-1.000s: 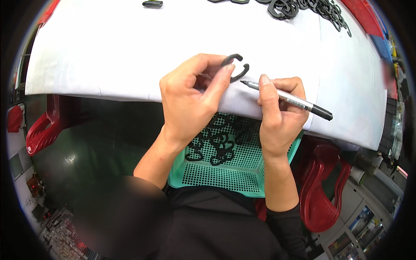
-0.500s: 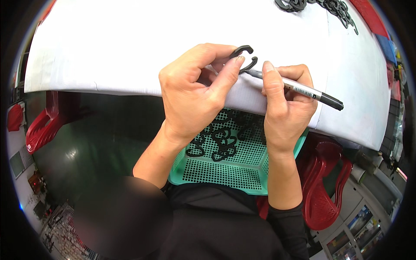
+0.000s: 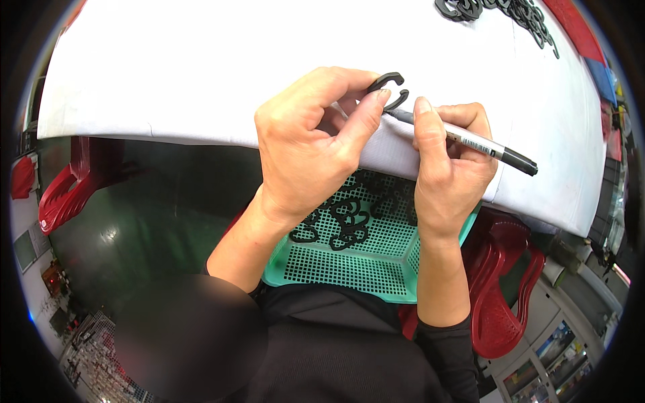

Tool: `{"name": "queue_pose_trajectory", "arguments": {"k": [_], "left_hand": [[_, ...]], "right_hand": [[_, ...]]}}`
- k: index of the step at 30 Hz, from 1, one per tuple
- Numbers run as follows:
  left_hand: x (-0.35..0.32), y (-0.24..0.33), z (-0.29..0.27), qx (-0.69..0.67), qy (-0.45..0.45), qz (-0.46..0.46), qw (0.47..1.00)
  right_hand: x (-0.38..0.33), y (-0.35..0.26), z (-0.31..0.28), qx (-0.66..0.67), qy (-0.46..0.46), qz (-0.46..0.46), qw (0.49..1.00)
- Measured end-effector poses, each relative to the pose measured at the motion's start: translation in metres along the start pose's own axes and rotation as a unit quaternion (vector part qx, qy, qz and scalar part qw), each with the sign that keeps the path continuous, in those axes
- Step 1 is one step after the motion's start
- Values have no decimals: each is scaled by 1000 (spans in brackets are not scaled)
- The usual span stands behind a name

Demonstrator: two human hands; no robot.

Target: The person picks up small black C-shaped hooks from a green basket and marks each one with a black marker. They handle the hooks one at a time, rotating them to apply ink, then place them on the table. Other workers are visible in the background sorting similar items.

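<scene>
My left hand [image 3: 309, 141] pinches a small black C-shaped plastic clip [image 3: 390, 86] between thumb and fingers, just above the near edge of the white table [image 3: 201, 67]. My right hand [image 3: 447, 161] holds a grey marker pen with a black cap [image 3: 470, 142], its tip touching the clip. On my lap sits a green mesh basket [image 3: 349, 269] with several more black clips [image 3: 349, 225] in it, partly hidden by my wrists.
A pile of black clips [image 3: 497, 10] lies at the table's far right edge. Red plastic chairs stand at my left [image 3: 64, 195] and lower right [image 3: 504, 295]. Dark green floor [image 3: 134, 228] shows under the table.
Both hands have stayed together on the clip while the view shifted slightly; the pen tip has moved in against the clip.
</scene>
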State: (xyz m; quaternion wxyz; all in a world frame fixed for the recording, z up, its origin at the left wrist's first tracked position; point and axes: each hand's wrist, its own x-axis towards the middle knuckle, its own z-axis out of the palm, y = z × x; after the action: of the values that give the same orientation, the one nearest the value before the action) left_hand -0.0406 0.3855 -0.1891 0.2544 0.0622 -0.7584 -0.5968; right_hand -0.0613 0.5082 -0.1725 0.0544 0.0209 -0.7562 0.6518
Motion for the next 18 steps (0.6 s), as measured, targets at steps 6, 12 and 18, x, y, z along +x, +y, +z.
{"name": "queue_pose_trajectory", "arguments": {"k": [6,12,18], "left_hand": [[1,2,-3,9,-12,-6,1000],[5,7,-15,114,-83,43,989],[5,4,-17,121,-106,89,983]], "right_hand": [[-3,2,-7,26,23,-20,999],[7,-5,-21,73,84,-33,993],[8,-5,-11,52,1,8,999]]}}
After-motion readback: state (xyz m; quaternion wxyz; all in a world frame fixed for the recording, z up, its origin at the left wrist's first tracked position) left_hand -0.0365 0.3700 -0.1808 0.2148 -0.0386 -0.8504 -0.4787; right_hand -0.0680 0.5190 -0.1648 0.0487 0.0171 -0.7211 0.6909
